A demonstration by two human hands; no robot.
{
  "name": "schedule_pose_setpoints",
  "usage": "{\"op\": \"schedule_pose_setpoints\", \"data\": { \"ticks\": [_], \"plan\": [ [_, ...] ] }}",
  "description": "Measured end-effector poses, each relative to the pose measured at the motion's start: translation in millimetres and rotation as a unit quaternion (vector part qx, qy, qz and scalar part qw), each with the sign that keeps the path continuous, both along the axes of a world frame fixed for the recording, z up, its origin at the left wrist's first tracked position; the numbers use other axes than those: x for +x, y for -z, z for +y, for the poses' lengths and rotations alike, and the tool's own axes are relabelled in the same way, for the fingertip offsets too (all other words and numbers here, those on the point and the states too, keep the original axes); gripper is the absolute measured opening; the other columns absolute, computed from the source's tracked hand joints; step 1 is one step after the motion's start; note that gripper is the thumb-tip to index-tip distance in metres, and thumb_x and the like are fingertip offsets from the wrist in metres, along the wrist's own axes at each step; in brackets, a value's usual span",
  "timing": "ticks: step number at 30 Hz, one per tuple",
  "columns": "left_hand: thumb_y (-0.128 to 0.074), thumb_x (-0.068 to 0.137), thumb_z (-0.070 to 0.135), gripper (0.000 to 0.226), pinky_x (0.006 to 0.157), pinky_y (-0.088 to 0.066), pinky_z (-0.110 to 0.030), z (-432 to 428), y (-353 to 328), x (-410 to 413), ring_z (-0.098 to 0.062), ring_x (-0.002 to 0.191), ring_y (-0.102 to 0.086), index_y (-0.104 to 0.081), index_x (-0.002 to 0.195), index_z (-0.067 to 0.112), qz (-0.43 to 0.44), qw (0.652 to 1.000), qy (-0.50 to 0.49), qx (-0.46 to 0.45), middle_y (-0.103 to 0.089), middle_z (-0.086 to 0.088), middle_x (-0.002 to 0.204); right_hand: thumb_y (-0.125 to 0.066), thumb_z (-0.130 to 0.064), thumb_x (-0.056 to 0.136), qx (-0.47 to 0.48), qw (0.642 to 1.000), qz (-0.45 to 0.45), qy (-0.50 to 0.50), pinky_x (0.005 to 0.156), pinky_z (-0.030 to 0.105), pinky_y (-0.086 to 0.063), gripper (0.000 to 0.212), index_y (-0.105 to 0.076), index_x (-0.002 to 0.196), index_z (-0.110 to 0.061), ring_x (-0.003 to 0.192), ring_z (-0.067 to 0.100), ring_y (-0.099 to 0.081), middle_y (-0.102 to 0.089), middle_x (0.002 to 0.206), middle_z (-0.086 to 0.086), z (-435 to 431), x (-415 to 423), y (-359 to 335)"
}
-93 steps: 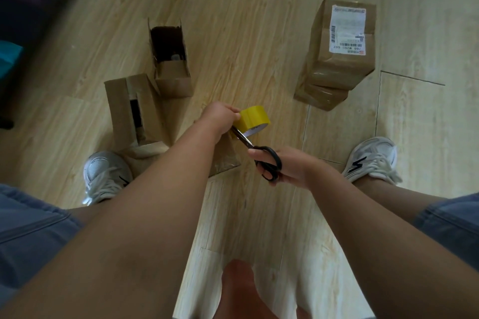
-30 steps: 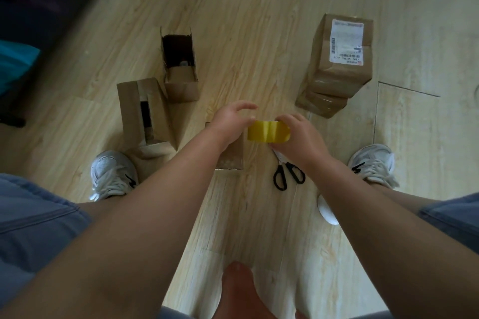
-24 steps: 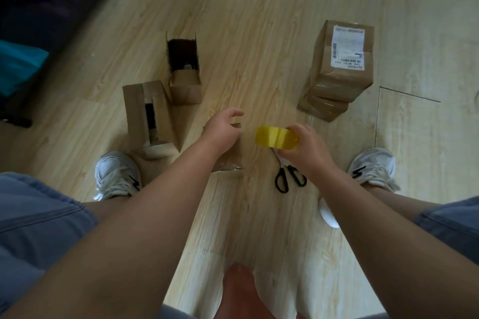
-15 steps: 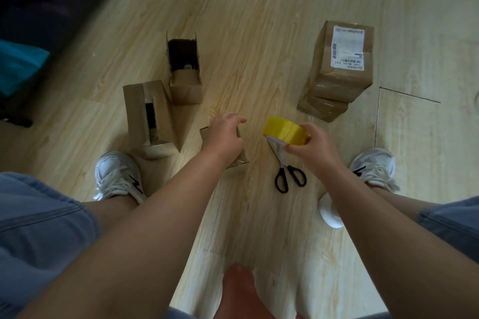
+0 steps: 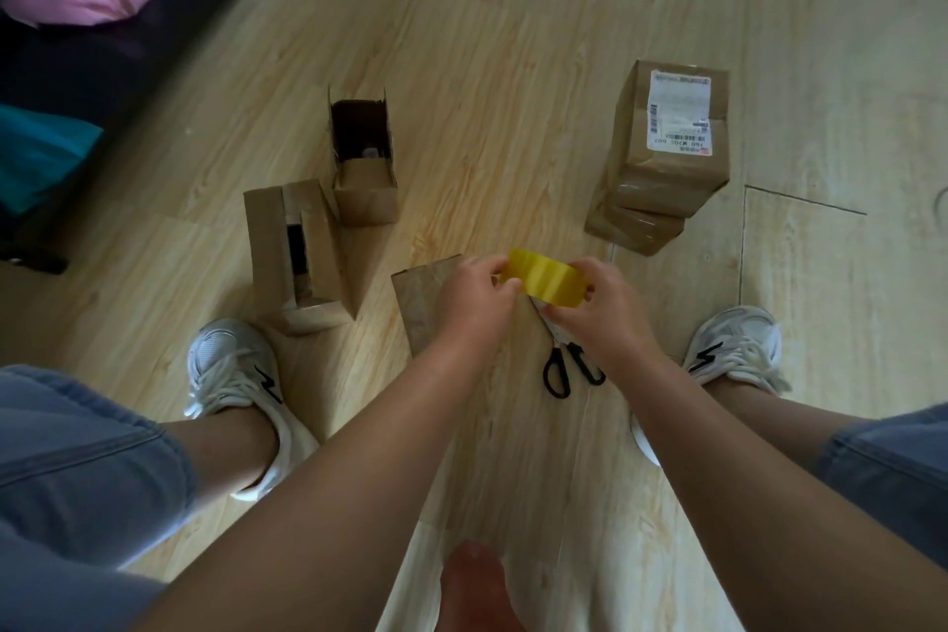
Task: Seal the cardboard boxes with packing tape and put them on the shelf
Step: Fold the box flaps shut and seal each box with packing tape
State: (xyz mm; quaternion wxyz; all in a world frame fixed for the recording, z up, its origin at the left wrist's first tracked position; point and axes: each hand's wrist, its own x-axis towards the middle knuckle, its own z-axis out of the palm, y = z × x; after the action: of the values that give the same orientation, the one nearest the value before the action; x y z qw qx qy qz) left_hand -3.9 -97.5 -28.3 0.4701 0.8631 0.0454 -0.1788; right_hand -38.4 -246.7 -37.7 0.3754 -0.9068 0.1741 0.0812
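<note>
My left hand (image 5: 477,305) and right hand (image 5: 600,318) both pinch one glossy yellow tape roll (image 5: 546,278) over a flat cardboard box (image 5: 420,308). Two open boxes (image 5: 295,257) stand left, two taped boxes (image 5: 662,159) are stacked right, and one pair of black-handled scissors (image 5: 567,367) lies below.

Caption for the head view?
Left hand and right hand hold yellow tape roll near a cardboard box; scissors on floor.

Both bare forearms reach forward and converge low between the bent knees, the left hand (image 5: 474,305) pinching the left edge of the yellow tape roll (image 5: 546,278) with curled fingers while the right hand (image 5: 600,313) grips its right side.
</note>
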Motion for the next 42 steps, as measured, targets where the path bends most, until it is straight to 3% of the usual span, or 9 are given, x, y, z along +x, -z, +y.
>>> {"op": "schedule_pose_setpoints", "data": {
  "ticks": [5,13,16,20,24,28,32,36,42],
  "plan": [
    [-0.063,0.096,0.019,0.03,0.097,-0.051,-0.033,-4,-2,1,-0.013,0.107,-0.06,-0.067,0.125,0.013,-0.008,0.999,-0.04,-0.009,-0.063,-0.001,0.121,-0.082,-0.032,0.081,-0.011,1.0,-0.013,0.0,0.083,0.028,-0.044,0.053,-0.058,0.127,-0.02,0.1,0.011,-0.052,-0.05,0.11,-0.008,2,1,-2],
    [-0.063,0.095,0.019,0.007,0.062,-0.041,-0.016,3,-4,13,0.0,0.077,-0.056,-0.068,0.09,0.02,0.014,0.994,-0.107,-0.015,-0.061,0.013,0.081,-0.083,-0.027,0.079,-0.022,0.999,-0.033,-0.031,0.082,0.027,-0.038,0.052,-0.061,0.126,-0.02,0.103,0.009,-0.049,-0.056,0.12,-0.005,4,-1,-5],
    [-0.056,0.099,0.019,0.008,0.062,-0.042,-0.022,-1,-3,16,-0.008,0.081,-0.057,-0.061,0.093,0.019,0.02,0.998,-0.059,0.032,-0.06,0.007,0.087,-0.083,-0.028,0.079,-0.032,0.998,-0.035,-0.031,0.081,0.026,-0.036,0.053,-0.061,0.126,-0.02,0.105,0.011,-0.051,-0.056,0.119,-0.005,3,-3,-5],
    [-0.047,0.103,0.022,0.012,0.084,-0.054,-0.04,-12,-3,17,-0.021,0.095,-0.061,-0.057,0.103,0.015,0.021,0.995,-0.015,0.099,-0.06,-0.006,0.111,-0.08,-0.041,0.081,-0.104,0.993,-0.03,-0.056,0.084,0.026,-0.034,0.053,-0.062,0.125,-0.018,0.109,0.015,-0.05,-0.058,0.113,-0.004,4,-4,-4],
    [-0.044,0.105,0.021,0.02,0.083,-0.046,-0.033,-18,-9,17,-0.021,0.103,-0.057,-0.057,0.115,0.01,-0.002,0.989,0.056,0.137,-0.057,-0.007,0.12,-0.081,-0.047,0.077,-0.168,0.981,-0.018,-0.097,0.08,0.028,-0.037,0.044,-0.069,0.107,-0.017,0.099,0.018,-0.049,-0.056,0.095,-0.007,3,-9,4],
    [-0.042,0.105,0.02,0.02,0.082,-0.035,-0.028,-26,-14,18,-0.022,0.112,-0.051,-0.055,0.117,0.012,-0.026,0.974,0.141,0.177,-0.054,-0.006,0.124,-0.079,-0.035,0.078,-0.179,0.974,-0.051,-0.131,0.076,0.035,-0.043,0.021,-0.071,0.08,-0.016,0.075,0.018,-0.05,-0.067,0.08,0.0,8,-13,9],
    [-0.043,0.105,0.02,0.02,0.079,-0.035,-0.029,-27,-11,19,-0.024,0.111,-0.052,-0.055,0.118,0.011,0.001,0.968,0.172,0.184,-0.055,-0.008,0.124,-0.08,-0.043,0.079,-0.073,0.992,0.068,-0.075,0.055,0.029,-0.041,0.033,-0.059,0.065,-0.022,0.061,0.014,-0.056,-0.061,0.067,-0.003,7,-7,8],
    [-0.047,0.104,0.019,0.02,0.08,-0.042,-0.03,-30,-5,10,-0.022,0.105,-0.057,-0.06,0.115,0.01,0.023,0.978,0.163,0.127,-0.059,-0.007,0.117,-0.078,-0.046,0.081,-0.036,0.992,0.108,-0.053,0.049,0.026,-0.035,0.04,-0.055,0.062,-0.02,0.053,0.009,-0.053,-0.056,0.057,-0.006,1,-3,14],
    [-0.052,0.1,0.016,0.021,0.094,-0.049,-0.037,-14,11,19,-0.017,0.109,-0.057,-0.071,0.108,0.016,-0.018,0.993,0.072,0.094,-0.064,0.0,0.105,-0.084,-0.037,0.078,0.117,0.981,0.152,-0.015,0.061,0.023,-0.042,0.036,-0.063,0.1,-0.018,0.072,0.009,-0.058,-0.063,0.082,-0.004,-11,1,23]
  ]
}}
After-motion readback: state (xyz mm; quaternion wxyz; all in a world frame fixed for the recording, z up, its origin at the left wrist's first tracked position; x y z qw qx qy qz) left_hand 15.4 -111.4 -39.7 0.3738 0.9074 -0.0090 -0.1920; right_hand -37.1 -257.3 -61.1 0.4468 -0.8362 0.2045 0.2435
